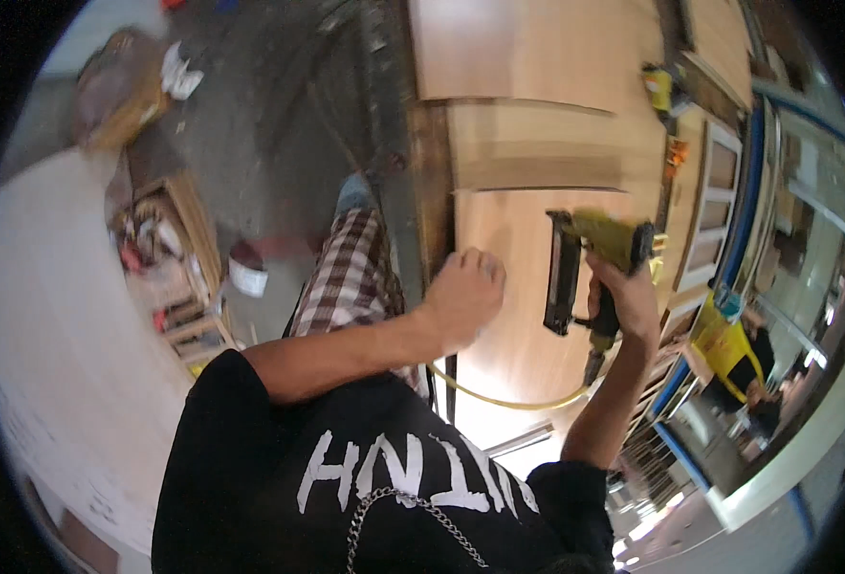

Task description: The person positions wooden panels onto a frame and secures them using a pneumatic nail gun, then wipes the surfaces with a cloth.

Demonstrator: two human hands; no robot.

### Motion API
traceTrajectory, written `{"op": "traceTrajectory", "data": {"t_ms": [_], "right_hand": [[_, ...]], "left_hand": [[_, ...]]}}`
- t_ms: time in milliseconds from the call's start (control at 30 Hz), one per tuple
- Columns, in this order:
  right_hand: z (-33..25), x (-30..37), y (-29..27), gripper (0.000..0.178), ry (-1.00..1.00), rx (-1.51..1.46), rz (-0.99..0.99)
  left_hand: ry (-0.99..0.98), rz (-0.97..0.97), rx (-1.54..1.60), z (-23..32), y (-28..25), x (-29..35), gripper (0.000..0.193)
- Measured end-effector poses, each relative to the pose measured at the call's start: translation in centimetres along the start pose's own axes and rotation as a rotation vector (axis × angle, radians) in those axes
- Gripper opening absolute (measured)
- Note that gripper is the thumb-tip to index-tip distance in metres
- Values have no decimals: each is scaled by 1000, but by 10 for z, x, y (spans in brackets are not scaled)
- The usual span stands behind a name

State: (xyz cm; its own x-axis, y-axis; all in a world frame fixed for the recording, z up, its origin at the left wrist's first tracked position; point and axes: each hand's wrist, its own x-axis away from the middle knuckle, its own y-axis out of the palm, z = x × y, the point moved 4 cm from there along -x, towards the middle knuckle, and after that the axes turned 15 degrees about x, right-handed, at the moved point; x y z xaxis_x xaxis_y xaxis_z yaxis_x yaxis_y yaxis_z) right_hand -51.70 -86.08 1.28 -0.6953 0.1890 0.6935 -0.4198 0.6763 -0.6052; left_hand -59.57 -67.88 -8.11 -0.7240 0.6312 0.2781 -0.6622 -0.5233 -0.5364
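Note:
My right hand grips the handle of a yellow-green and black nail gun, held over a light wood panel. A yellow air hose curves from below the nail gun's handle toward my body. My left hand is over the panel's left edge, closed with the fingers curled in. Slight blur and the hand's angle hide whatever might be in it, and I cannot tell if it touches the panel.
More wood panels lie farther along the bench. At right are another yellow tool, an orange tool and a white frame. A container and a wooden crate stand on the floor at left.

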Motion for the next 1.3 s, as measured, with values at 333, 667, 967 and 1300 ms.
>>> {"op": "traceTrajectory", "data": {"t_ms": [333,667,967,1300], "right_hand": [[156,51,-63,28,425,-466,649],[135,0,-107,28,455,-490,479],[97,-142,-153,28,242,-227,15],[98,-169,-142,23,268,-175,2]], "left_hand": [[533,-138,-296,59,96,-262,43],[126,-329,-488,82,81,-288,54],[295,-698,-519,88,66,-298,50],[138,-664,-466,77,57,-297,48]]}}
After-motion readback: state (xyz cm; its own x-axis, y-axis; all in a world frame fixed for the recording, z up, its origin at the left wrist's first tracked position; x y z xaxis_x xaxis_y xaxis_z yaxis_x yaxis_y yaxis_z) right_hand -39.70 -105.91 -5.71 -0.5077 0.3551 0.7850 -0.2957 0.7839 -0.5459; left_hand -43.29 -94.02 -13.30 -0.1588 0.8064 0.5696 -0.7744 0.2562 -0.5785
